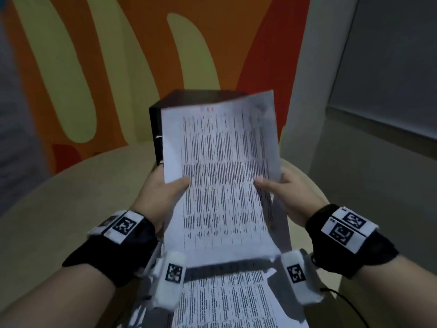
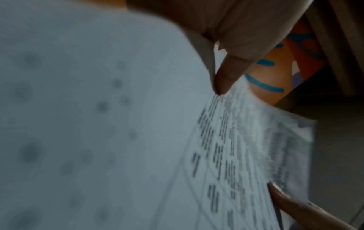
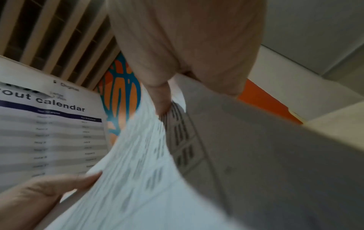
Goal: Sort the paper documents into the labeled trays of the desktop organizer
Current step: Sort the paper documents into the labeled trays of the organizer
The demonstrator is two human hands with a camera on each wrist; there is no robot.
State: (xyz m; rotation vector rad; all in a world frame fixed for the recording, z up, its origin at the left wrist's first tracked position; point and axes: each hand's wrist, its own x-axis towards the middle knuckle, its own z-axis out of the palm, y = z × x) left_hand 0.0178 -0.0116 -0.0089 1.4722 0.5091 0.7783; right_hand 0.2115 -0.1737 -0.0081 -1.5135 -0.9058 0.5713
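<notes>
Both hands hold a sheaf of printed table sheets point(image 1: 220, 176) up over the round table point(image 1: 78, 185): left hand point(image 1: 163, 192) pinches its left edge, thumb on the print and fingers curled behind; right hand point(image 1: 283, 192) pinches the right edge likewise. Sheaf's long axis runs near-to-far, its far end overlapping the black desktop organizer point(image 1: 165, 107) straight beyond the fingers, both hands about equally near. Tray labels hidden; more printed sheets point(image 1: 227, 301) lie nearest, below the wrists
</notes>
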